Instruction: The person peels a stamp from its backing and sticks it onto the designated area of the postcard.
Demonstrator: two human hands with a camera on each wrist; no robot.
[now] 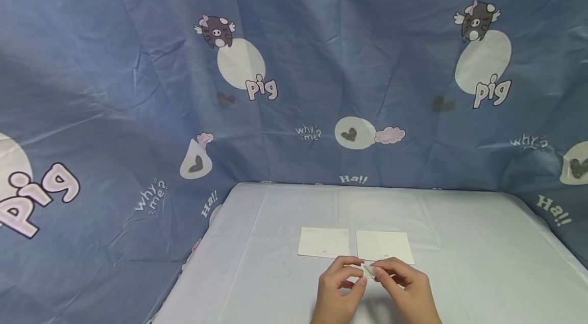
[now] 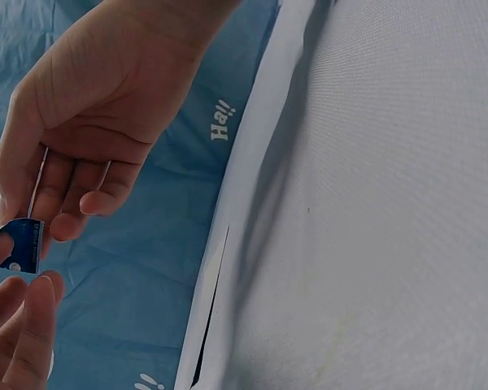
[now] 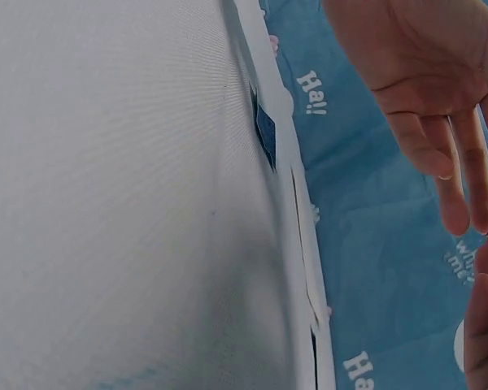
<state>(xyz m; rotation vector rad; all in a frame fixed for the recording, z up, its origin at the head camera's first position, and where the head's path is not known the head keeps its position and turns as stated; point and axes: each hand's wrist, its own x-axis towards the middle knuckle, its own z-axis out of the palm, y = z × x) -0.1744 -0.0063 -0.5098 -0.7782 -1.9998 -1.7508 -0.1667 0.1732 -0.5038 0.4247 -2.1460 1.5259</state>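
Both hands meet over the near part of the white table around a small flat piece (image 1: 369,270), pale on top with a dark diagonal line. In the left wrist view its other face shows blue (image 2: 26,237) with small white print; its exact kind is unclear. My left hand (image 1: 337,285) pinches its left side between thumb and fingers. From the right, my right hand (image 1: 406,285) pinches the opposite side with thumb and forefinger. At the edge of the right wrist view, the piece is mostly hidden by the fingers.
Just beyond the hands, two white cards lie side by side, a left card (image 1: 323,242) and a right card (image 1: 385,246), each with a tiny mark near its lower edge. A white cloth covers the table (image 1: 257,273). A blue printed curtain (image 1: 294,58) hangs behind and left.
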